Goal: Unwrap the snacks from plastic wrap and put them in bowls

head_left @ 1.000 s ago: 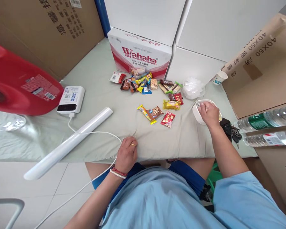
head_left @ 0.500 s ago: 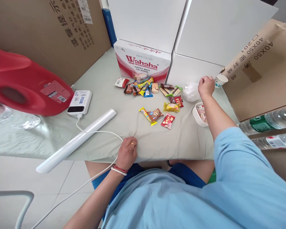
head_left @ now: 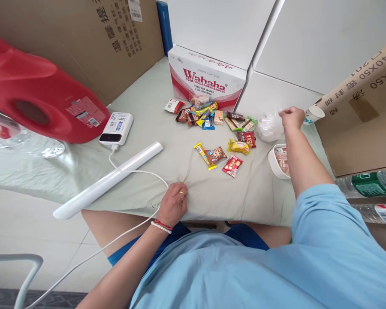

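Observation:
My right hand reaches to the back right of the table, its thumb and fingertips pinched at the upper edge of a crumpled clear plastic bag. Under my forearm is a white oval container with wrapped snacks inside, partly covered by the arm. A paper cup lies tipped just right of that hand. Near the front edge, my left hand is closed, with the green tablecloth bunched at its fingertips. Between the hands lie a red snack packet, a brown cookie packet and a yellow packet.
Several wrapped snacks are heaped before a Wahaha water carton. To the left are a white tube-like bar, a power bank with a white cable, and a red jug. Water bottles lie at right beside a cardboard box.
The view has shifted, so table things appear farther right. My right fingers have come together at the bag's top, which looks slightly drawn up. My left hand stays at the cloth.

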The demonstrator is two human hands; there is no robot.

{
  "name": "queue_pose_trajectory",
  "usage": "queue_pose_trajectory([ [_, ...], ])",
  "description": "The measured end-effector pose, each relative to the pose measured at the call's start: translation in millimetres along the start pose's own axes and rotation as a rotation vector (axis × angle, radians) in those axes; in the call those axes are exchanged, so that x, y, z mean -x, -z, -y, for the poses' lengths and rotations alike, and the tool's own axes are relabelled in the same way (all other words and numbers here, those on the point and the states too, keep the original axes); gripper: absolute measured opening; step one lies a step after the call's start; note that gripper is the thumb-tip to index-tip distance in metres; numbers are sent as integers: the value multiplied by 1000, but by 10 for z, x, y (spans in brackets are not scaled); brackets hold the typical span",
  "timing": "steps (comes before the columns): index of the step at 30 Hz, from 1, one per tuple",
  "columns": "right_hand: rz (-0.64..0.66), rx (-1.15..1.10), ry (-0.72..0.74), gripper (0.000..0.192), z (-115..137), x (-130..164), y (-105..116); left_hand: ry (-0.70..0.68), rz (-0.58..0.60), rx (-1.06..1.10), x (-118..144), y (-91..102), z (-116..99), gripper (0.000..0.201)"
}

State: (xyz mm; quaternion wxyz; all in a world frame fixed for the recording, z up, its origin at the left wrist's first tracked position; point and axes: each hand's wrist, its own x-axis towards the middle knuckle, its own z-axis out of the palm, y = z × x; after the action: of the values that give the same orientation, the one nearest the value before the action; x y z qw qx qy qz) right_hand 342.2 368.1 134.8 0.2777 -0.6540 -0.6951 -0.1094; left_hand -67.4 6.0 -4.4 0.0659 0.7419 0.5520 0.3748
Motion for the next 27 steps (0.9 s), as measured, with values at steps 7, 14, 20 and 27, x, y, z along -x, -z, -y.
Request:
queue_pose_trajectory([
  [7,98,-1081,-492,13,435,762,646,30,-28,72,-16,18,12,25],
  [14,492,-1681,-754,27,1221,2501,899,134,-162,273,-73,103,-386,18],
  [20,658,-1995,-986,21,1422,3181,879,637,299,990,-326,-118,-889,40],
  [27,981,-1670,-932,26,1530,3514,857,929,231,1399,-448,-356,-886,45],
])
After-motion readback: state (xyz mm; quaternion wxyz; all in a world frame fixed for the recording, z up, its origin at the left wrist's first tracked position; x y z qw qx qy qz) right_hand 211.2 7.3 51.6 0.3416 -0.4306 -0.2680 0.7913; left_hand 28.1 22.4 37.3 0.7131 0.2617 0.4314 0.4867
